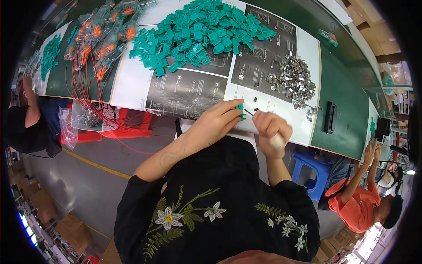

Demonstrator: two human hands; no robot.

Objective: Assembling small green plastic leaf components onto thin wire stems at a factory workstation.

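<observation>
My left hand [217, 119] is closed on a small teal plastic part [240, 107] at the table's near edge. Its fingers hide much of the part. My right hand [271, 127], slightly blurred, is wrapped round a hand tool with a pale rounded handle [277, 141]. The tool's thin dark shaft [249, 112] points toward the teal part; I cannot tell if its tip touches. A small metal piece [255, 100] lies just beyond my hands. Farther off is a large heap of teal parts [198, 35], with a pile of small metal pieces [294, 77] to the right.
Clear housings with orange parts and red wires [99, 39] lie at the left, wires hanging over the edge. A black handle-shaped object [330, 117] rests on the green table at right. A blue stool [311, 174] stands below. People work at both sides.
</observation>
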